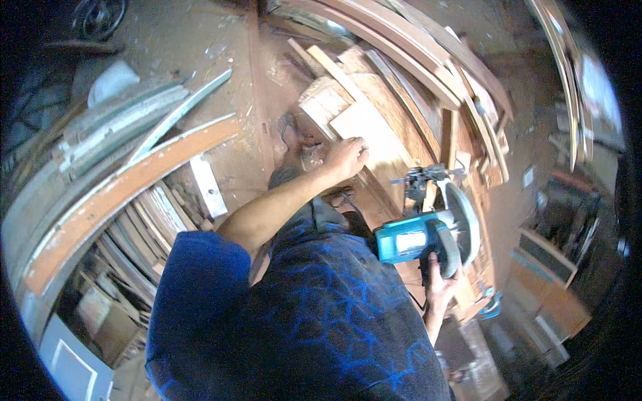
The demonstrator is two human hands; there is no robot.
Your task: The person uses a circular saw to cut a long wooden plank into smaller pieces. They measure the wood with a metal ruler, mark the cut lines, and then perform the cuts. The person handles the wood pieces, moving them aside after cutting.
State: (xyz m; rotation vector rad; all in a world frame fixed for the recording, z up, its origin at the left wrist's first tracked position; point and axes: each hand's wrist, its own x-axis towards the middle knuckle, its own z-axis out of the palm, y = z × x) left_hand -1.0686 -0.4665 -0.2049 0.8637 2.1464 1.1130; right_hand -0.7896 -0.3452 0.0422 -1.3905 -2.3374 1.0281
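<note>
In the head view, the right hand (pixel 443 286) has its fingers bent around the handle of a circular saw (pixel 405 242), partly hidden. The saw sits just ahead and left of those fingers: teal casing with a white glare, pale rounded guard, black metal fittings at the front. The left hand (pixel 346 159) has blurred, curled fingers; whether they pinch anything, I cannot tell. Just beyond them lies a pale board (pixel 376 127)
</note>
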